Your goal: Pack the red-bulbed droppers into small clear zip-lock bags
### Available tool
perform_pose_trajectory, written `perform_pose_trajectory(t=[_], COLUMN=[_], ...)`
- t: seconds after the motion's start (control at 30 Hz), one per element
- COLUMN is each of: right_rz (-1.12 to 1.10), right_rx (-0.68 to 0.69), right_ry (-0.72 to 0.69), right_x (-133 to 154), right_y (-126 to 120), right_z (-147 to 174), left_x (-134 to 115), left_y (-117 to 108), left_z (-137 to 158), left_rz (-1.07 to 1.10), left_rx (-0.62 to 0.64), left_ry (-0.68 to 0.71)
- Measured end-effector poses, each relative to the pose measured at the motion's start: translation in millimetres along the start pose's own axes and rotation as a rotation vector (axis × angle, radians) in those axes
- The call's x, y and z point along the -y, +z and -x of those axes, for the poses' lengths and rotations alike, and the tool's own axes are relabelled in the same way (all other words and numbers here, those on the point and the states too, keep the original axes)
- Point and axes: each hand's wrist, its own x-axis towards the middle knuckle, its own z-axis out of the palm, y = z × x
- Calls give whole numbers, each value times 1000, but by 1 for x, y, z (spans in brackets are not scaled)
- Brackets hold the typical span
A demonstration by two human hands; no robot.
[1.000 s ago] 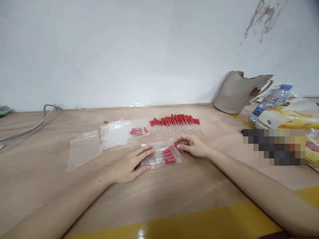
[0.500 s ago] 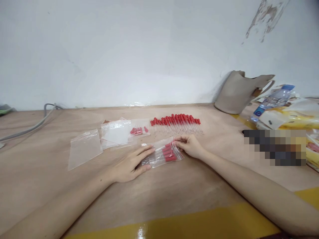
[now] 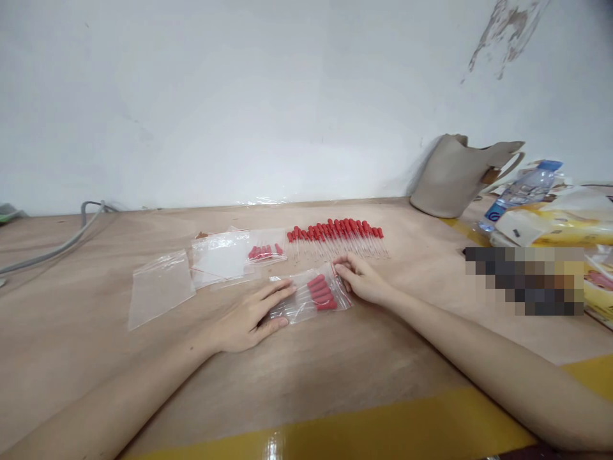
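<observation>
A clear zip bag [image 3: 302, 313] lies on the table with several red-bulbed droppers [image 3: 323, 292] inside, their bulbs towards its red-lined seal at the right. My left hand [image 3: 249, 322] rests on the bag's left end, fingers stretched and thumb apart, pressing it down. At the opposite end, my right hand [image 3: 361, 278] pinches the seal's upper corner between thumb and fingers. Just beyond, a row of loose droppers [image 3: 342, 230] with red bulbs and thin clear stems lies side by side. Another zip bag [image 3: 282, 236] holding red-bulbed droppers sits left of that row.
Flat zip bags [image 3: 223, 255] overlap at the left, and a single clear bag [image 3: 160, 287] lies nearer. A grey cable [image 3: 52, 253] runs along the left. On the right stand a beige jug-like container [image 3: 447, 179], a tilted water bottle [image 3: 527, 188] and yellow-white packaging [image 3: 541, 227].
My right fingers have shifted slightly up along the seal, uncovering more of the red bulbs. My left hand stays on the bag. The whole view has drifted a little.
</observation>
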Motion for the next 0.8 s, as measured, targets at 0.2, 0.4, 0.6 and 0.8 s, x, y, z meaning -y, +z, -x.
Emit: perform_pose_trajectory(t=[0.2, 0.4, 0.6, 0.8], right_rz=[-44, -389, -612, -890], right_rx=[119, 269, 26, -171], right_ry=[176, 142, 111, 70], right_x=[3, 13, 44, 69], right_y=[2, -3, -31, 21], right_z=[1, 6, -10, -58], left_x=[-1, -2, 0, 20], left_y=[-1, 1, 7, 5], left_z=[1, -1, -7, -5], left_rz=[6, -28, -206, -381], left_rx=[7, -116, -482, -582], left_ry=[-11, -25, -195, -432])
